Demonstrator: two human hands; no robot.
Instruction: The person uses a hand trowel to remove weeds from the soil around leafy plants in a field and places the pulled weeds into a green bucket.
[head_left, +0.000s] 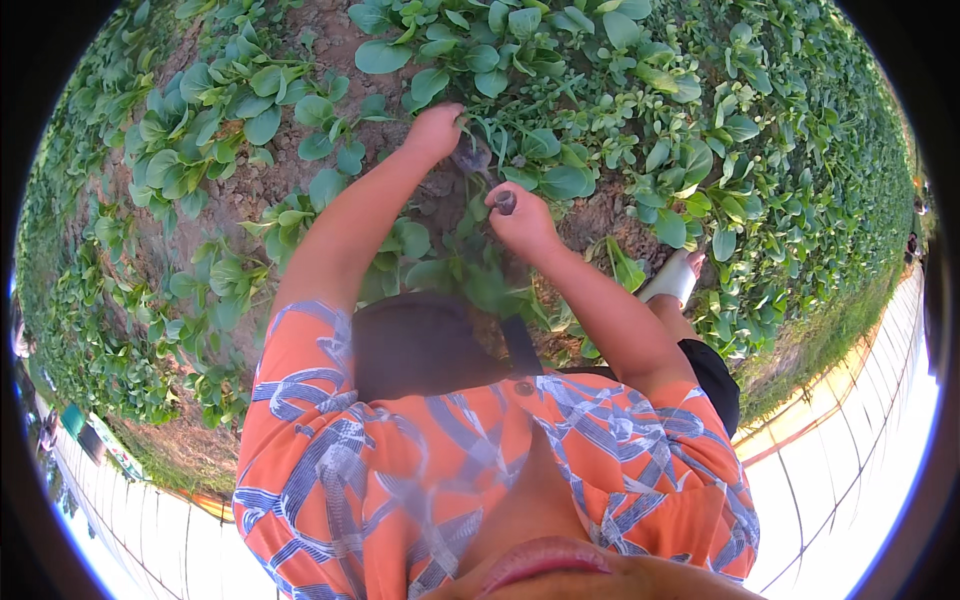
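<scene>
My right hand (523, 217) is closed around the handle of a small hand trowel (472, 156), whose butt end sticks out above the fist. The metal blade points up and to the left, down among the plants by the soil. At the blade's far side my left hand (436, 132) holds some thin green weed stems (487, 135); its fingertips are partly hidden by leaves. Broad-leaved greens (566, 180) grow right beside the blade, and more leafy plants (326, 187) stand left of my left forearm.
Dense rows of leafy greens (202, 105) surround me, with brown soil (334, 37) showing between them. My foot in a light shoe (671, 279) rests at the right among plants. A paved surface with dark joint lines (817, 465) borders the bed behind a grassy edge (810, 360).
</scene>
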